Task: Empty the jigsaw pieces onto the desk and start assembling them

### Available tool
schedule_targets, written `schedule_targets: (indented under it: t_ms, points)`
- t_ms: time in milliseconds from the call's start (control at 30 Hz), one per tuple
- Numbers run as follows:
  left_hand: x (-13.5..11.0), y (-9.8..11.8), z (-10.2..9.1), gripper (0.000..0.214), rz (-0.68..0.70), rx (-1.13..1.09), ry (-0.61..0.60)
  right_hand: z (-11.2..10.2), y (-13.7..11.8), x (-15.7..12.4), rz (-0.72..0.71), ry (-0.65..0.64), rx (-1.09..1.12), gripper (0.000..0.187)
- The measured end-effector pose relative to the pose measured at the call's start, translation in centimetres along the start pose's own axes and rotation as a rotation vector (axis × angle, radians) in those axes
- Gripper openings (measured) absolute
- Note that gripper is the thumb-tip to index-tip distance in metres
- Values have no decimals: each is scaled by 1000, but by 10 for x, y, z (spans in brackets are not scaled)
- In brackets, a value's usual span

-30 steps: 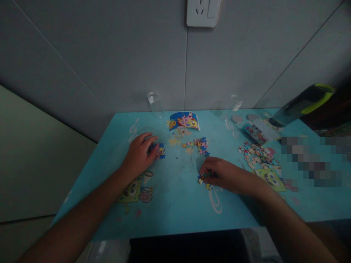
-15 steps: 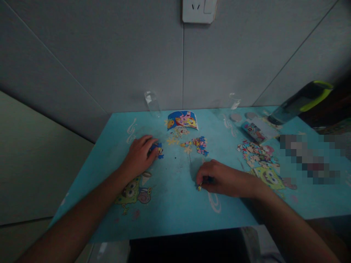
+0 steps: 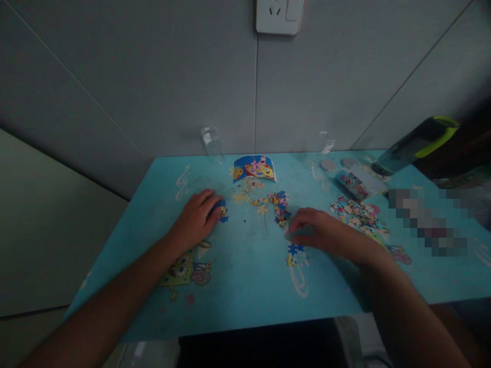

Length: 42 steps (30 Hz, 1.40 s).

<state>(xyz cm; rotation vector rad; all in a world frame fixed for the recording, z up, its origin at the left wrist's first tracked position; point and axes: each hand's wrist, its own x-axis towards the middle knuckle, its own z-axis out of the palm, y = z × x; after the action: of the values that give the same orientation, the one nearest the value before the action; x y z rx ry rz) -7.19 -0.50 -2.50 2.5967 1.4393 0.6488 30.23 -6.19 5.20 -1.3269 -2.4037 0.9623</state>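
Legible text: none.
Tube, left [image 3: 215, 149]: pale label near the upper end, lettering too small to read.
Tube, right [image 3: 327, 142]: pale label, likewise unreadable.
Pack [image 3: 353, 185]: coloured printed front, any wording blurred.
Card [image 3: 254, 168]: cartoon print, no word or number discernible.
Pieces [image 3: 282, 201]: multicoloured print, too fine to make out any characters.
Bottle [image 3: 406, 148]: dark body, no brand readable.
Socket [image 3: 278, 18]: slots and switch, no marking readable.

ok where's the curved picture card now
In the head view, the picture card sits at the back of the table, near the image's middle, beyond the puzzle pieces, with one clear container close on its left and another farther on its right.
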Motion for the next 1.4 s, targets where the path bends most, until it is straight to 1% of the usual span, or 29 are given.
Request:
schedule_targets:
  t_ms: [67, 100, 200, 300, 500, 633, 800, 1000, 1200, 1400]
  points:
    - [0, 1, -1, 38, -5, 1, -5, -4, -2, -6, -27, -139, 28, 17]
    - [0, 2, -2, 38, -8, 4, -6, -5, -3, -7, -28, -184, 32, 20]
    - [0, 3, -2, 39, -13, 10, -8, -5, -3, -8, -16, -229, 12, 24]
    - [0, 4, -2, 39, -11, 8, -6, -3, -1, -6, -5, -220, -5, 20]
    - [1, 4, -3, 40, -15, 0, -2, -1, 6, -7, 30, -170, -24, 20]
    - [1, 5, -3, 39, -20, 0, -4, 0, 5, -5, 10, -159, -38, 15]
    - [2, 5, -4, 39, -14, 3, -15, 1, 0, -3, -46, -194, -16, 7]
    - [2, 4, -3, 39, -11, 4, -12, 9, -2, 0, -55, -180, -10, 16]
    - [1, 3, -3, 40, -14, 25, -27, 11, -6, -1, -97, -168, -22, 10]
    - [2, 3, -3, 40, -10, 37, -23, 10, -14, -4, -136, -168, -79, 13]
